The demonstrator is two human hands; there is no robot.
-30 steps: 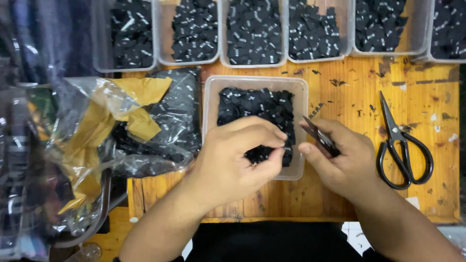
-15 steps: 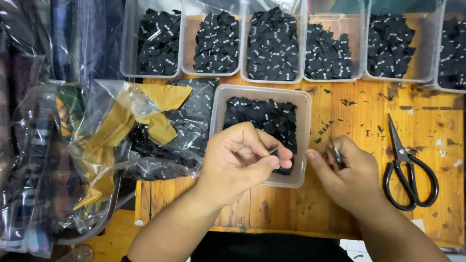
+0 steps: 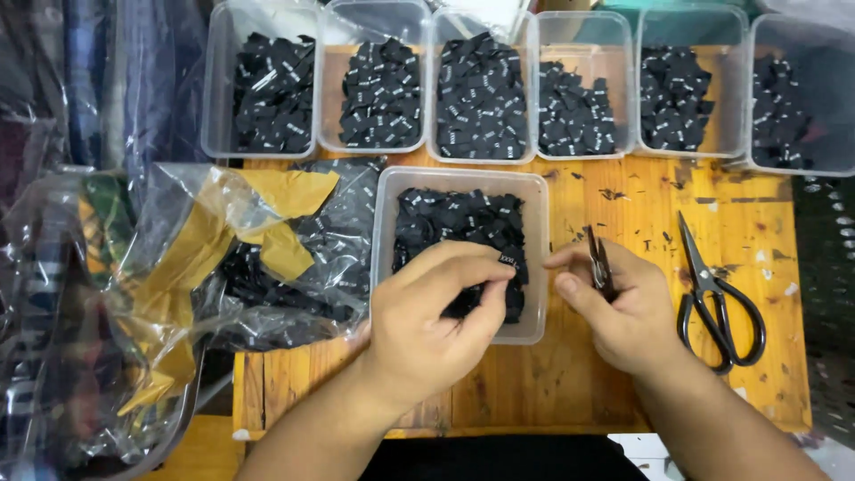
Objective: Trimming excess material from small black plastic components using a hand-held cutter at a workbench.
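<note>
My left hand hovers over the near clear plastic tub and pinches a small black fabric label between thumb and fingertips. The tub holds a heap of such black labels. My right hand rests just right of the tub and grips a small pair of thread snips, blades pointing away from me. The two hands are a few centimetres apart.
Several clear tubs of black labels line the far edge of the wooden table. Black-handled scissors lie at the right. A crumpled plastic bag with brown tape and more labels lies at the left, beside bagged fabrics.
The view has shifted so the far row of tubs shows fully. My left hand has lifted a label out of the pile; my right hand stays beside the tub with the snips.
</note>
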